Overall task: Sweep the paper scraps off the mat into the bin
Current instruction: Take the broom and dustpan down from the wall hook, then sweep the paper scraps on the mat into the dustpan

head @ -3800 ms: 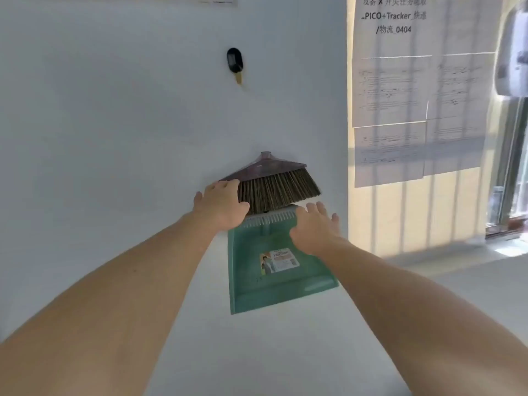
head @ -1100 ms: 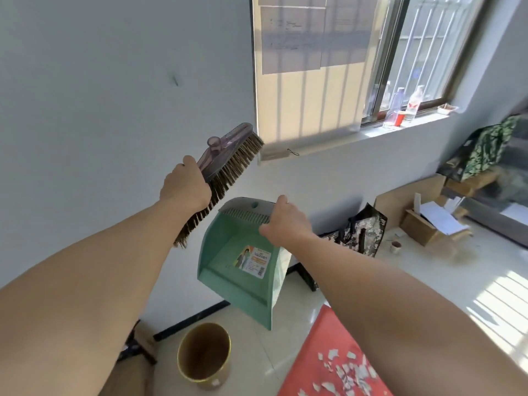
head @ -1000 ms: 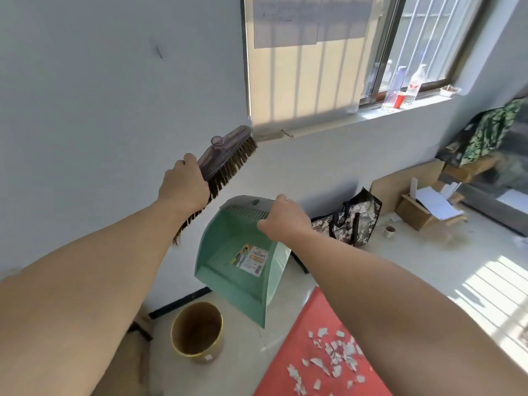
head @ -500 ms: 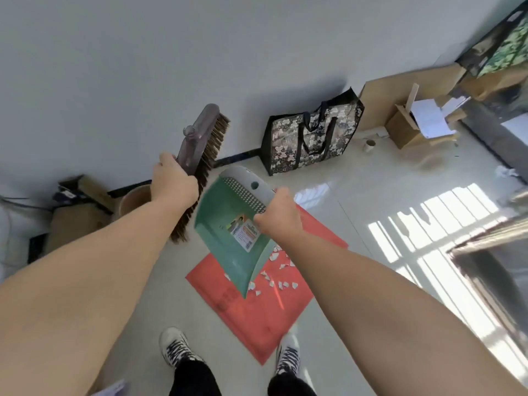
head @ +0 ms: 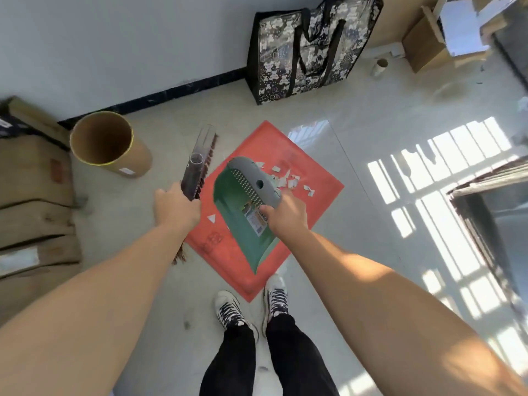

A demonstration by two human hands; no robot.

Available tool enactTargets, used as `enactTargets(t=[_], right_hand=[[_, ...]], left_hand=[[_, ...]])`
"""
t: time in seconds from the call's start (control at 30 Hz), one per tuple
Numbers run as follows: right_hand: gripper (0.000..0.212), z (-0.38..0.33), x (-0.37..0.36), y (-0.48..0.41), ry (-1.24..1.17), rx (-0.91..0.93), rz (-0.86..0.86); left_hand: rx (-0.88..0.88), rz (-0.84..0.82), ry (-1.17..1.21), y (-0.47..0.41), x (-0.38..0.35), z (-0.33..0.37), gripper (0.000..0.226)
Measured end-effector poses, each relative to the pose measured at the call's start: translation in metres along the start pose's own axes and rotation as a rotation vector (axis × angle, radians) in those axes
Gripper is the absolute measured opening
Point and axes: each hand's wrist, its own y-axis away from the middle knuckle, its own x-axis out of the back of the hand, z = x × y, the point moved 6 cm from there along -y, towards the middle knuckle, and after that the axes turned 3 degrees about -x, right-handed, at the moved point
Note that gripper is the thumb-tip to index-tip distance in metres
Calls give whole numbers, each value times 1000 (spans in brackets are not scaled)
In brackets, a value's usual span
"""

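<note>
A red mat (head: 320, 192) lies on the floor ahead of my feet, with white paper scraps (head: 287, 178) scattered on its far half. My left hand (head: 175, 208) is shut on a brush (head: 198, 167) with a purple head, held in the air left of the mat. My right hand (head: 287, 217) grips the rim of a green dustpan (head: 245, 218), held above the mat and hiding its middle. A round brown bin (head: 107, 144) with a yellow rim stands open on the floor to the left.
Cardboard boxes (head: 31, 195) are stacked at the far left. A patterned black bag (head: 308, 44) leans on the wall behind the mat. More cardboard and papers (head: 434, 38) sit at the top right. My shoes (head: 251, 304) touch the mat's near corner.
My view has tilted down from the wall to the floor. Both hands have come lower with the brush and dustpan, which now hang over the mat. The bin is in full view.
</note>
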Motion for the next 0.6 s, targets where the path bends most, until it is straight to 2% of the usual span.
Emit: enactTargets(t=[0.1,0.2,0.4,0.6], right_hand=[[33,25,-22,-35,-29,2,-1],[25,55,-47,-82,-48,-3,10],[44,106,-106,-192,16,19,-22],[44,132,-170,-277,10,124,-40]], left_hand=[[10,-11,26,-17,-45,-15,34],[48,-6,65,-37,-96,-26,35],[126,50,163,-84,-196,-55,52],[222,144,209,-134,-281,-107,46]])
